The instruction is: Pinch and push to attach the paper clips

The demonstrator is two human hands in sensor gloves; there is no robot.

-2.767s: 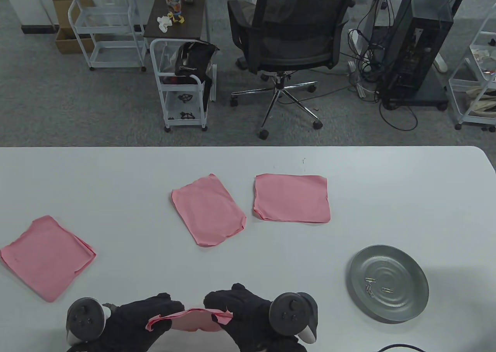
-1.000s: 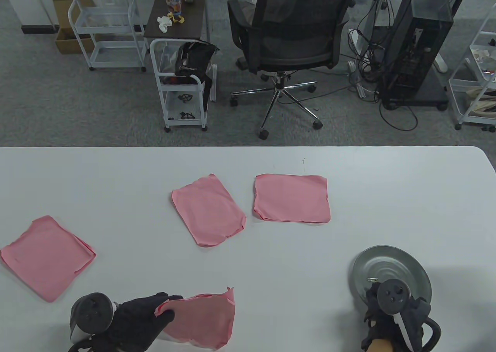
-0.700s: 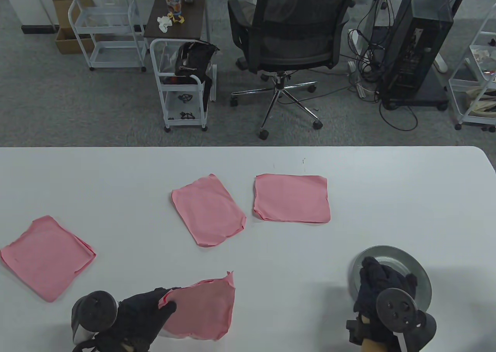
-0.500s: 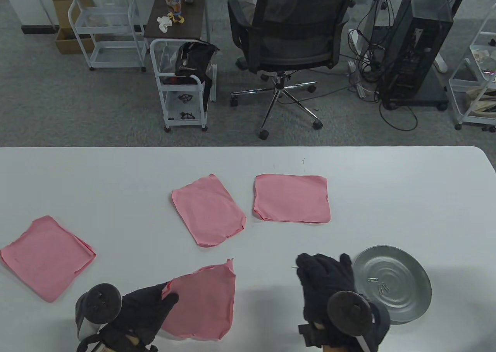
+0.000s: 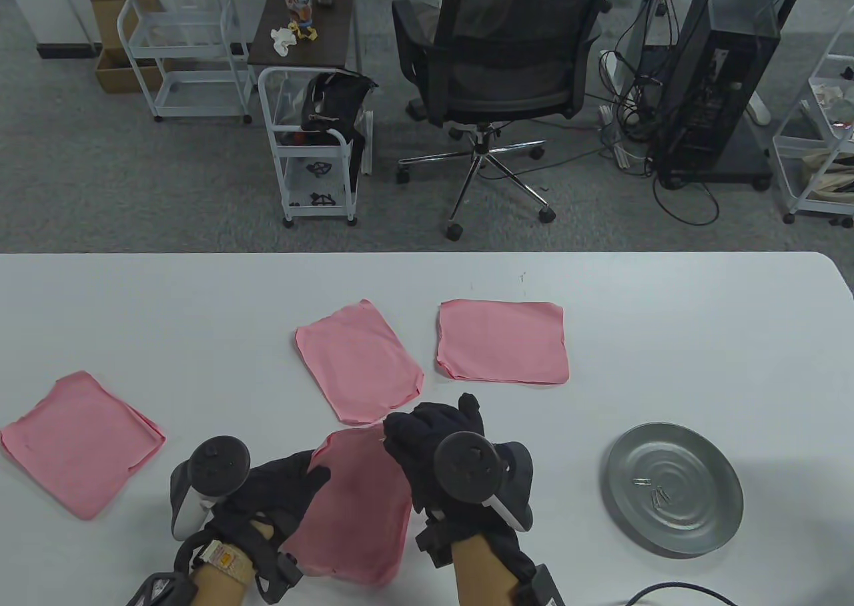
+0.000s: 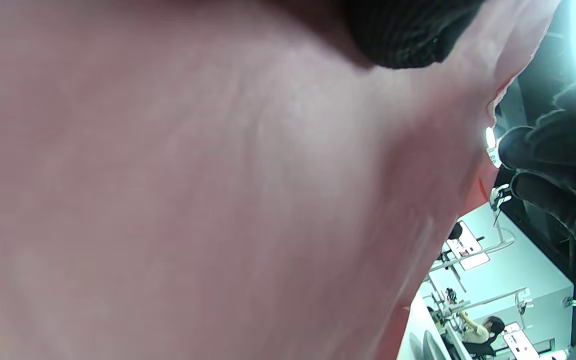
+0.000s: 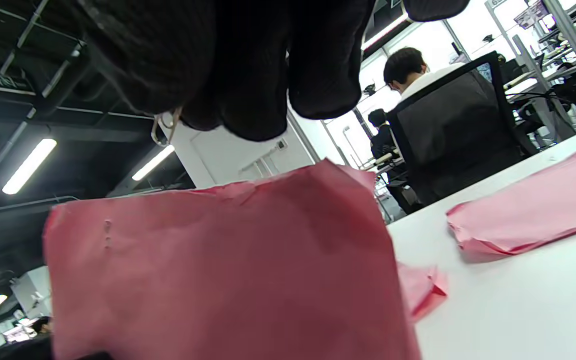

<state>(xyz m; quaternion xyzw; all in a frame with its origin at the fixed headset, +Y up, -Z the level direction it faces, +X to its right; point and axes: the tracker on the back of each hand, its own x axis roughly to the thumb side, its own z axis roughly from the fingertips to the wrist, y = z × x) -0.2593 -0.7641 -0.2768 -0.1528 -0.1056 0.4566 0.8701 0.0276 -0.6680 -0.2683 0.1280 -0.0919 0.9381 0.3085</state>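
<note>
Right hand [image 7: 228,75] pinching paper clip [image 7: 160,127] (wrist view only)

The table [image 5: 667,312] is bare on the right, between the far pink paper [image 5: 502,341] and the metal plate [image 5: 687,446]. On the left, bare surface lies between the left pink paper [image 5: 77,442] and the middle pink paper [image 5: 357,359]. The lifted sheet [image 5: 357,506] touches both hands, blocking the near middle.
</note>
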